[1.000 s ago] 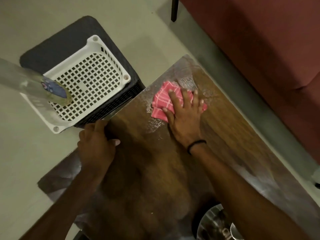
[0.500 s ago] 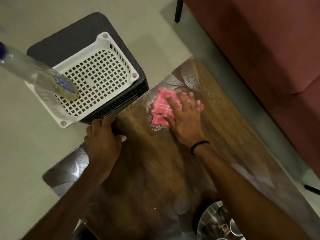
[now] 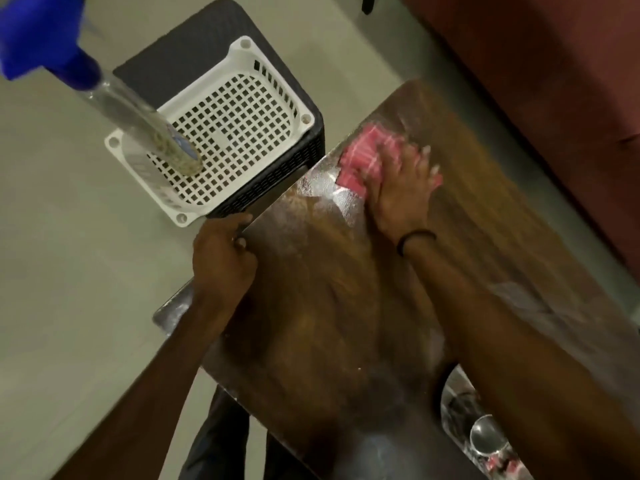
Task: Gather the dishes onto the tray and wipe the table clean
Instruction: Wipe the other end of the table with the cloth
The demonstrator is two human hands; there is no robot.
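Observation:
A pink checked cloth [image 3: 360, 161] lies on the dark wooden table [image 3: 325, 317] near its far left corner. My right hand [image 3: 403, 192] presses flat on the cloth, fingers spread and blurred by motion. Wet streaks shine on the wood beside the cloth. My left hand [image 3: 223, 261] grips the table's left edge, fingers curled over it. At the near right, a steel tray [image 3: 453, 393] shows from under my right forearm, with a shiny steel cup [image 3: 486, 436] on it.
A white perforated plastic basket [image 3: 228, 129] sits on a dark stool left of the table. A clear spray bottle with a blue head [image 3: 138, 123] stands in it. A red sofa [image 3: 540, 81] runs along the right. Pale floor lies to the left.
My right hand has slid the cloth toward the table's far left edge. My left hand has kept its hold on the left edge.

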